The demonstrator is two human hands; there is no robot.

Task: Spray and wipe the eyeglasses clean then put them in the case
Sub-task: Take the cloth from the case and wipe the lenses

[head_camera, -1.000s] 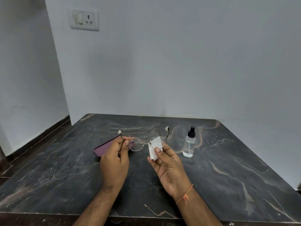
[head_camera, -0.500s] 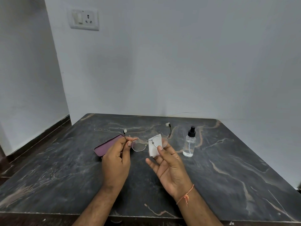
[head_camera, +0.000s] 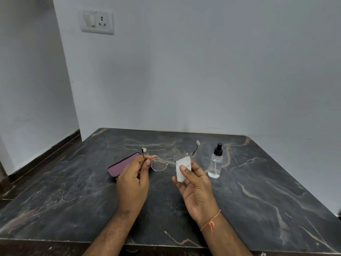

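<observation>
I have the eyeglasses (head_camera: pixel 167 162) up off the bench (head_camera: pixel 258 191), their long axis running left to right between my two hands, temples pointing away from me. My left hand (head_camera: pixel 133 179) pinches the frame at its left hinge, fingers curled round the metal. My right hand (head_camera: pixel 194 183) holds a white cloth (head_camera: pixel 181 168) folded over the right lens, thumb pressing on the near side, the other fingers behind it. I judge the wipe is under way on that lens; the left lens lies bare, nearer the left hand. The purple case (head_camera: pixel 122 164) lies just behind my left hand, partly hidden by it, so I cannot tell whether it is open. The spray bottle (head_camera: pixel 215 162) stands upright to the right.
</observation>
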